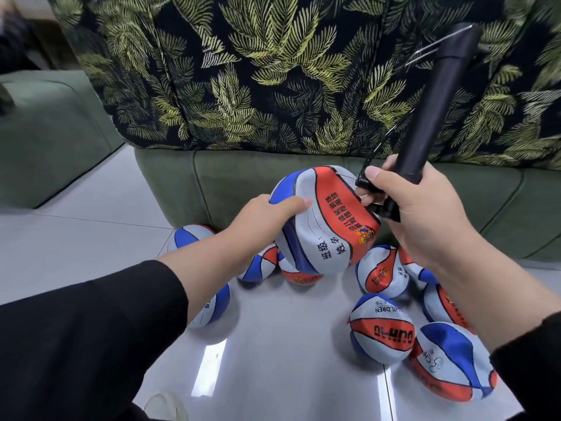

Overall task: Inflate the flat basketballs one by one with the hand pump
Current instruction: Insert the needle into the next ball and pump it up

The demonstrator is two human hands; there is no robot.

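A flat, creased basketball (pixel 324 220) in orange, blue and grey is held up in the middle of the view. My left hand (pixel 261 217) grips its left side, thumb lying across the top. My right hand (pixel 425 214) grips the lower end of a black hand pump (pixel 437 101), whose barrel slants up to the right. The pump's lower end sits against the ball's upper right edge; the needle is hidden. Several more basketballs of the same colours lie on the floor below, such as one with orange lettering (pixel 381 329) and one at the right (pixel 452 363).
A green sofa base (pixel 243 183) runs right behind the balls, with leaf-patterned cushions (pixel 258 71) above it. A second green seat (pixel 51 132) stands at the left. The glossy white tiled floor (pixel 288 344) lies below. A light shoe (pixel 164 405) shows at the bottom edge.
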